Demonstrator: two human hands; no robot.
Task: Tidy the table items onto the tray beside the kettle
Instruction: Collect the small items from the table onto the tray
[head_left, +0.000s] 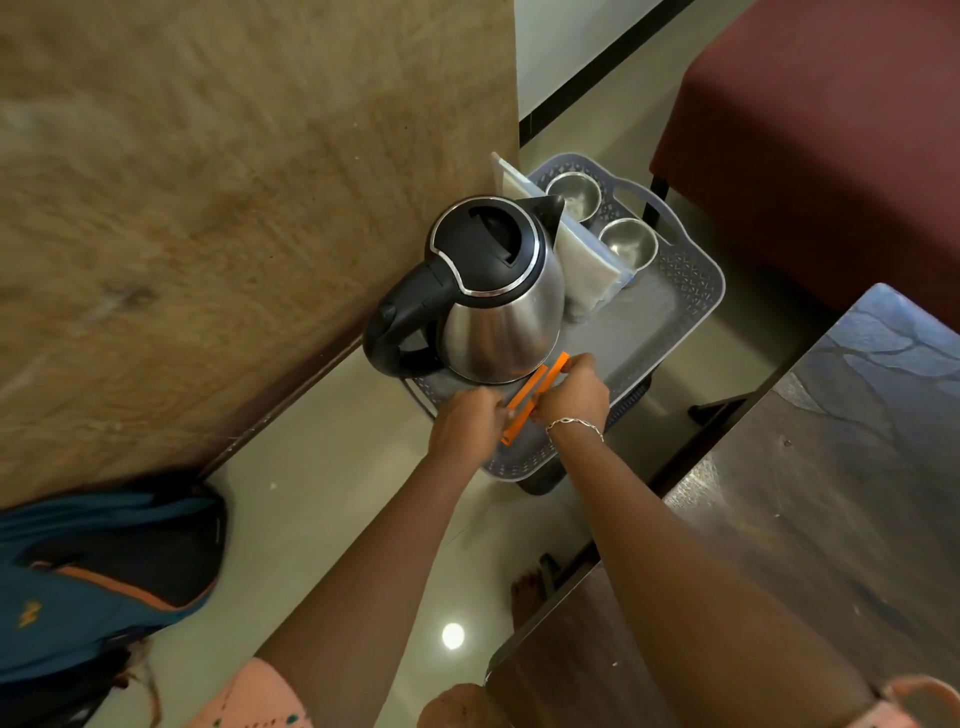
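Observation:
A grey plastic tray rests on a low stand. On it stands a steel kettle with a black lid and handle. Behind the kettle lie pale sachets and two steel cups. Thin orange sticks lie slanted over the tray's near end, right by the kettle's base. My left hand pinches their lower part. My right hand grips their upper part, fingers curled over them.
A wooden panel rises at the left. A dark table fills the right foreground. A maroon seat is at the back right. A blue backpack lies on the tiled floor at the left.

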